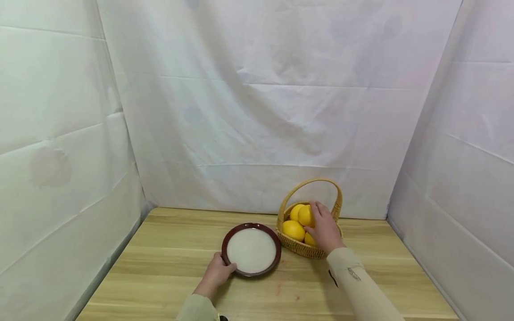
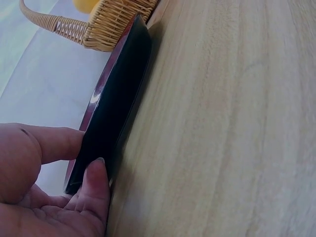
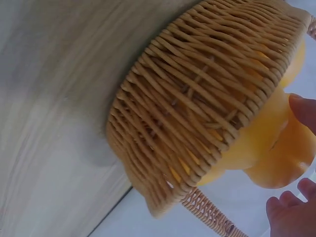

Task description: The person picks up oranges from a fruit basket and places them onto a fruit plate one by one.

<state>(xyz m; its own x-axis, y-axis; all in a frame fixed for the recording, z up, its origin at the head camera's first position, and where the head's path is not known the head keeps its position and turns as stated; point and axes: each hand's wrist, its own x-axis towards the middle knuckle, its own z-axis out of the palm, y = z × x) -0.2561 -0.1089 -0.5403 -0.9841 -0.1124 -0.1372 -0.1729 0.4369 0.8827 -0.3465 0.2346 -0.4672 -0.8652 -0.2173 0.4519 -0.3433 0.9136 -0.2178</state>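
Note:
My left hand pinches the near left rim of a round plate, dark red-brown with a white middle. In the left wrist view the plate's dark underside faces the camera and the plate leans up off the wood on one side. To its right stands a wicker basket with a tall looped handle, filled with several round yellow oranges. My right hand reaches over the basket's right side, thumb at the uppermost orange, fingers spread around it with a gap showing below the fruit.
The wooden table carries the plate and basket, with a few small reddish marks near its front. White cloth walls enclose the back and both sides, the back one close behind the basket.

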